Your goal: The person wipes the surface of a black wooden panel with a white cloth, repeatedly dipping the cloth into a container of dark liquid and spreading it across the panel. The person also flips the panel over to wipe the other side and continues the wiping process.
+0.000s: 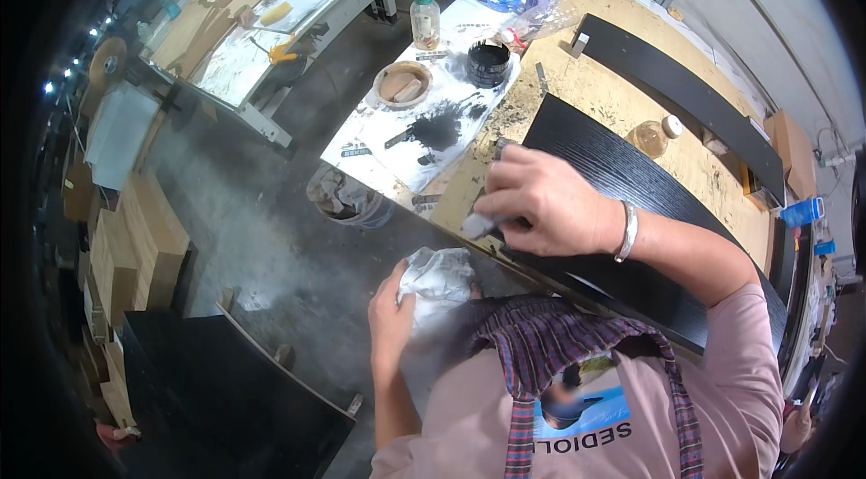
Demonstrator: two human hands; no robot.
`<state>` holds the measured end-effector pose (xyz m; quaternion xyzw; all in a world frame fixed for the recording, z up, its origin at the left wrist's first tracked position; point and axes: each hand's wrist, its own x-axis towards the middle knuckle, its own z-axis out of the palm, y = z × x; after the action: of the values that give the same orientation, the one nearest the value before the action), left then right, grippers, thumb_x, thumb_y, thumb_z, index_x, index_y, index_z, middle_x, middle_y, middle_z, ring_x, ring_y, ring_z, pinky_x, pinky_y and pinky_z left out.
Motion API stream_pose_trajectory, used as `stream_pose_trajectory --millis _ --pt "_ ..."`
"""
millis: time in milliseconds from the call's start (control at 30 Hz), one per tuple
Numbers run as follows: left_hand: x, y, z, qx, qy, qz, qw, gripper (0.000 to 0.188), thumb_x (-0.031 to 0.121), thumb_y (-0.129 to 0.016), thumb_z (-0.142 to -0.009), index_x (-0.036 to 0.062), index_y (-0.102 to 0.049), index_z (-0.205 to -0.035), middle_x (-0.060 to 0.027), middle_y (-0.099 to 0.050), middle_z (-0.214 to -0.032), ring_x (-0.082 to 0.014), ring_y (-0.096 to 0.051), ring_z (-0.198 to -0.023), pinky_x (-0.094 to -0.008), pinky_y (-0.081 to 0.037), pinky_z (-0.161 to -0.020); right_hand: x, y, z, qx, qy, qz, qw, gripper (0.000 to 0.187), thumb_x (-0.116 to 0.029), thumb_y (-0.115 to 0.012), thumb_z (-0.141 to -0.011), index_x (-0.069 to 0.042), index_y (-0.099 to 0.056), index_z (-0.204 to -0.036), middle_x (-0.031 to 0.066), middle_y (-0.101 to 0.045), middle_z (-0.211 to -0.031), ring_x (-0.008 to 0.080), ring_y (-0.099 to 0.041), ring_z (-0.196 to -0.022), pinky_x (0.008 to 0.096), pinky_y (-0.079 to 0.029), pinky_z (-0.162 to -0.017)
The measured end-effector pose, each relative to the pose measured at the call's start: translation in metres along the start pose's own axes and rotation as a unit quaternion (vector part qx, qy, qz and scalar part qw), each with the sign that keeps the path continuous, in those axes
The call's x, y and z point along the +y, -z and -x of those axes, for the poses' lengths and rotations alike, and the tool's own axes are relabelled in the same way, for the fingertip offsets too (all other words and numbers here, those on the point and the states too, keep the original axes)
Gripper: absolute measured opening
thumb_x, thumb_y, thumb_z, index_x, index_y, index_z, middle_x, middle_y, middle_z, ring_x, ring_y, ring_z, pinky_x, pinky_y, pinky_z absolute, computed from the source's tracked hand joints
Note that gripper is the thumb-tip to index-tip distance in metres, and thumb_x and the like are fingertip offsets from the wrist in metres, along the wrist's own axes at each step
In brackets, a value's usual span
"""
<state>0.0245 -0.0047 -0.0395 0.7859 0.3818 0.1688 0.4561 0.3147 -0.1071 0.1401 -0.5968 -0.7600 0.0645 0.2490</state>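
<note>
My left hand (pixel 391 315) is closed round a crumpled white cloth (pixel 437 279), held low in front of the apron, off the table's edge. My right hand (pixel 543 205) is clenched over the left end of a curved black board (pixel 600 150) with wood grain. A small grey-white wad (pixel 478 225), which looks like stained cloth, pokes out below its fingers; the rest of it is hidden in the fist. The board lies on a tan worktop (pixel 564 89) and runs on under my right forearm.
On the white side table (pixel 356 127) stand an open black tub (pixel 488 64), a round wooden dish (pixel 403 85) and bottles, near a dark smear. Another curved black piece (pixel 677 87) and a squat bottle (pixel 649 138) are farther right. A bucket (pixel 347 199) and a black panel (pixel 216 389) are lower left.
</note>
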Motion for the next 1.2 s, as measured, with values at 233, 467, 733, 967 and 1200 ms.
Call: stream_pose_trajectory --millis 233,467,733,967,1200 --pt "0.000 0.000 0.005 -0.007 0.001 -0.009 1.000 0.051 0.005 -0.056 -0.087 0.0044 -0.062 -0.138 -0.0226 -0.067 -0.130 -0.0373 -0.066 -0.117 -0.0387 -0.050 -0.099 0.019 0.007 0.001 0.047 -0.097 0.089 0.990 0.026 -0.005 -0.070 -0.070 -0.005 -0.075 -0.096 0.0092 -0.063 -0.088 0.0299 -0.059 -0.089 0.0398 -0.053 -0.079" --pt "-0.002 0.002 0.004 -0.007 -0.004 -0.013 1.000 0.050 0.005 -0.057 -0.088 0.0040 -0.063 -0.137 -0.0222 -0.068 -0.127 -0.0374 -0.067 -0.113 -0.0393 -0.051 -0.097 0.040 0.001 0.002 0.026 -0.101 0.096 0.990 0.020 -0.007 -0.070 -0.073 -0.005 -0.074 -0.092 0.0115 -0.062 -0.088 0.0309 -0.059 -0.088 0.0414 -0.053 -0.080" --pt "0.011 0.008 0.000 0.026 0.006 0.033 0.999 0.055 0.001 -0.058 -0.087 0.0033 -0.060 -0.141 -0.0245 -0.067 -0.129 -0.0350 -0.066 -0.120 -0.0368 -0.048 -0.102 0.168 0.054 0.039 0.213 -0.323 0.231 0.893 0.024 -0.011 -0.067 -0.077 -0.002 -0.077 -0.097 0.0129 -0.068 -0.095 0.0328 -0.062 -0.098 0.0416 -0.052 -0.089" --pt "0.093 0.078 -0.034 0.130 -0.179 0.015 0.975 0.054 -0.018 -0.050 -0.081 0.0002 -0.070 -0.128 -0.0194 -0.065 -0.128 -0.0297 -0.065 -0.113 -0.0345 -0.049 -0.096 0.108 0.045 0.115 0.404 -0.483 -0.123 0.767 0.028 -0.015 -0.065 -0.088 0.007 -0.074 -0.102 0.0048 -0.065 -0.084 0.0104 -0.058 -0.079 0.0264 -0.045 -0.071" --pt "0.221 0.022 -0.079 -0.133 -0.404 -0.245 0.871 0.045 0.014 -0.067 -0.078 0.0205 -0.074 -0.122 -0.0133 -0.061 -0.137 -0.0326 -0.063 -0.109 -0.0440 -0.058 -0.087 0.108 0.034 0.166 0.484 -0.489 -0.213 0.694 0.024 -0.011 -0.063 -0.090 0.005 -0.073 -0.105 0.0035 -0.067 -0.094 0.0097 -0.062 -0.084 0.0246 -0.052 -0.072"
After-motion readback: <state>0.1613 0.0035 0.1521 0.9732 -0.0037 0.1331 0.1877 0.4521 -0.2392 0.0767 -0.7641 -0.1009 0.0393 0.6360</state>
